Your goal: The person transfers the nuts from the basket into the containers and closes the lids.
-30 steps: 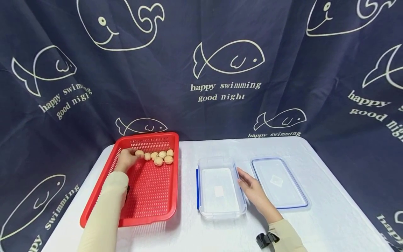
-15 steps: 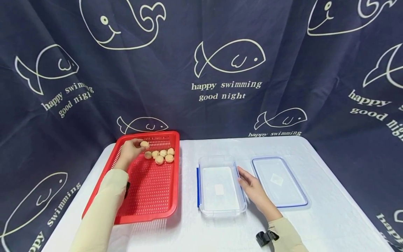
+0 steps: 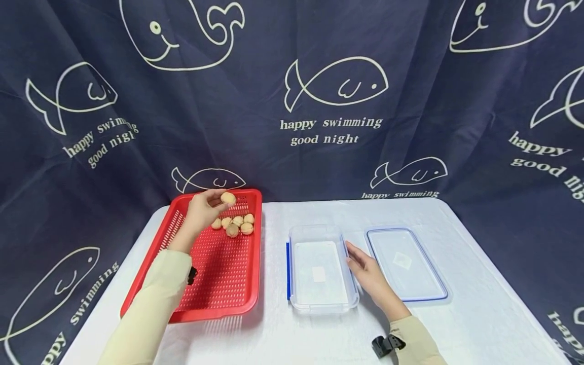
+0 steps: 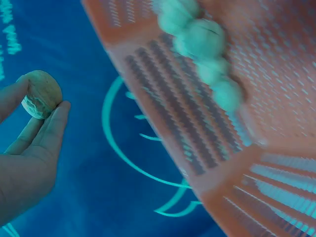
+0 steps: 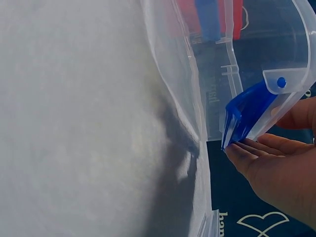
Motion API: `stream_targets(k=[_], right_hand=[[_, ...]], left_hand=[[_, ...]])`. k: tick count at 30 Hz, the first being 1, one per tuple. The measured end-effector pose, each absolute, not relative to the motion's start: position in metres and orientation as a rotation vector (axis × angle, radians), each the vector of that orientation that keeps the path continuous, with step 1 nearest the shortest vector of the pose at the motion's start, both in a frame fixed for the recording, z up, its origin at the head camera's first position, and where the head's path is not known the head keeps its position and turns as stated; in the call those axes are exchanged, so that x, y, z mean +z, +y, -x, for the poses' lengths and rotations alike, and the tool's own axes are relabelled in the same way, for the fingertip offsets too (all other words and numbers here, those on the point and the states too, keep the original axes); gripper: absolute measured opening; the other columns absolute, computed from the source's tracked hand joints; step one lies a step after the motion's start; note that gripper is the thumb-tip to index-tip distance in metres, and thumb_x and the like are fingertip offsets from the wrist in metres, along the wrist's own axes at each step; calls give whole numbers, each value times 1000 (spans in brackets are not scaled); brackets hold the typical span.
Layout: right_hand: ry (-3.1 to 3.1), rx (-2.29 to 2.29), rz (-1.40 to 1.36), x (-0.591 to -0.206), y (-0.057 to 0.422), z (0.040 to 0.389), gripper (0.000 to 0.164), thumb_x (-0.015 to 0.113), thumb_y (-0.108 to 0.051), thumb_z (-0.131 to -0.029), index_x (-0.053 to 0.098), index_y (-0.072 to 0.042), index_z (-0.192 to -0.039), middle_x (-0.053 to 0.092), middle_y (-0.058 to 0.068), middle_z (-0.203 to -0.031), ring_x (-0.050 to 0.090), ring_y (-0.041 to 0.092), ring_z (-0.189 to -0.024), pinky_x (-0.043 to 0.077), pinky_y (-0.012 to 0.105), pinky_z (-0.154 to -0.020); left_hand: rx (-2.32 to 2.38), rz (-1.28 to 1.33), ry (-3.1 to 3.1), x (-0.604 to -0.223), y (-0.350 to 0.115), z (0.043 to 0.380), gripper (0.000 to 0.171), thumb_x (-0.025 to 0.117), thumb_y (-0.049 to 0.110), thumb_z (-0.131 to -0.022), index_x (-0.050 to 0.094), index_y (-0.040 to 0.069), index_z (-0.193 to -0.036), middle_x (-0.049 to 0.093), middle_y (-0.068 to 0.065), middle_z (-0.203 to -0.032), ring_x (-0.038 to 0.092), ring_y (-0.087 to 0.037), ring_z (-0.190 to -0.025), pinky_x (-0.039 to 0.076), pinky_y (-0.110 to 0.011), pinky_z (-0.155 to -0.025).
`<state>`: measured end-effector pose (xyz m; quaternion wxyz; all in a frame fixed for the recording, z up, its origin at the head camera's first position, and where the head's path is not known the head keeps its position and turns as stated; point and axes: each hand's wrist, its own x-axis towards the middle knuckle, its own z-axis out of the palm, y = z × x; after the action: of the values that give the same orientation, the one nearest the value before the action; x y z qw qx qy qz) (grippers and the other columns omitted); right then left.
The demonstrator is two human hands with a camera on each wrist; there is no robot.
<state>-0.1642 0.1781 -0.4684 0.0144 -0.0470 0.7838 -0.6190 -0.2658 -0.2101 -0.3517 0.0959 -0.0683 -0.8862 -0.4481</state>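
In the head view my left hand [image 3: 204, 209] is raised over the far end of the red plastic basket [image 3: 257, 253]. It pinches a walnut [image 4: 43, 94] between thumb and fingertips, as the left wrist view shows. Below it, several walnuts [image 3: 238, 221] lie in the basket's far right corner. My right hand [image 3: 368, 272] holds the near-right side of a clear plastic food container [image 3: 324, 307]. In the right wrist view its fingers touch the hanging blue latch [image 5: 252, 111], with the thumb at the wall beside it. The container holds no walnuts.
A clear lid [image 3: 401, 279] with a blue seal lies on the white table [image 3: 474, 314], right of the container. Another blue latch [image 3: 288, 271] hangs on the container's left side. A dark blue curtain [image 3: 255, 101] with fish drawings stands behind the table.
My left hand has picked a walnut from the group in the basket, lifted it and carried it to the right. The right hand and the container have stayed in place.
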Motion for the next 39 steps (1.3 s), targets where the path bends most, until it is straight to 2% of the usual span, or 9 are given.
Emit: stream_targets(k=[5, 13, 31, 39], right_hand=[[2450, -1925, 141, -470, 178, 164, 47, 47, -4, -100, 34, 6, -145, 32, 23, -150, 32, 34, -138, 31, 29, -107], [2460, -1918, 133, -471, 178, 164, 47, 47, -5, -100, 34, 5, -145, 33, 23, -150, 33, 34, -137, 30, 30, -108], [2458, -1899, 109, -469, 178, 164, 47, 45, -6, -101, 33, 5, -145, 32, 23, -150, 32, 34, -138, 30, 30, -108], [2462, -1912, 112, -470, 176, 164, 47, 46, -5, -100, 34, 5, -145, 33, 24, -150, 33, 34, -137, 30, 31, -108]], left_hand=[[-1455, 277, -2550, -342, -191, 254, 43, 71, 2, -85, 58, -6, -125, 63, -22, -120, 63, -31, -109, 53, -26, -85], [-1665, 361, -2399, -328, -158, 231, 44, 70, -7, -83, 58, -8, -125, 62, -24, -120, 62, -32, -108, 52, -20, -84], [-1942, 471, -2136, -316, -82, 190, 43, 71, -10, -80, 61, -7, -122, 63, -21, -121, 62, -30, -111, 50, -32, -93], [-1965, 545, -2145, -335, -54, 178, 43, 71, -9, -80, 60, -8, -121, 63, -22, -121, 61, -31, -112, 49, -34, -94]])
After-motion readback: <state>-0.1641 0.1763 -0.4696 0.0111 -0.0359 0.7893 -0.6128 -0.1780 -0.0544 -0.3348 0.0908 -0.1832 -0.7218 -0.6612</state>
